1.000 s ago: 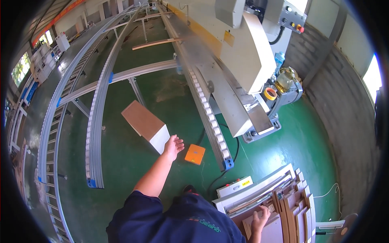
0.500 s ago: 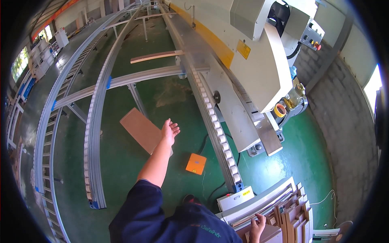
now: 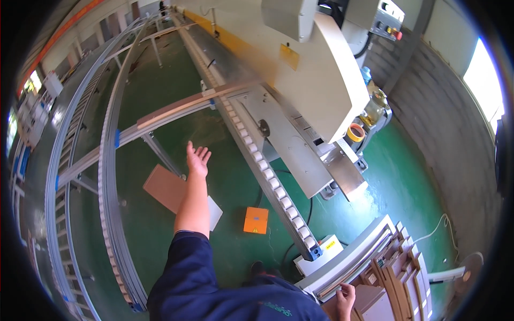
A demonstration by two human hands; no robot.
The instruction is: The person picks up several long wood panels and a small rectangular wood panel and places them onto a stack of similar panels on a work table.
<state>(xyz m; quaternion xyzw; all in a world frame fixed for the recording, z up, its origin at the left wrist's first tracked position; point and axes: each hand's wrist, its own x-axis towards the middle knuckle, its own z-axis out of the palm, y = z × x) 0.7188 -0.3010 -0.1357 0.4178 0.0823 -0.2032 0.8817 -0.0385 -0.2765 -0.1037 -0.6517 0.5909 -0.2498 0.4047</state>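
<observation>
- Left hand (image 3: pixel 198 156): empty, fingers apart, palm bared.
- Long, narrow brown board (image 3: pixel 179 108): ahead of that hand, not touching it, reaching rightward to a white machine (image 3: pixel 326 75). Probably stiff, smooth and fairly light; best held by both long edges near its left end.
- Right hand (image 3: pixel 346 296): fingers curled, beside stacked panels (image 3: pixel 399 281) on its right; cannot tell whether it grips anything.

The floor (image 3: pixel 401 176) is glossy, the board (image 3: pixel 187 102) possibly wooden
</observation>
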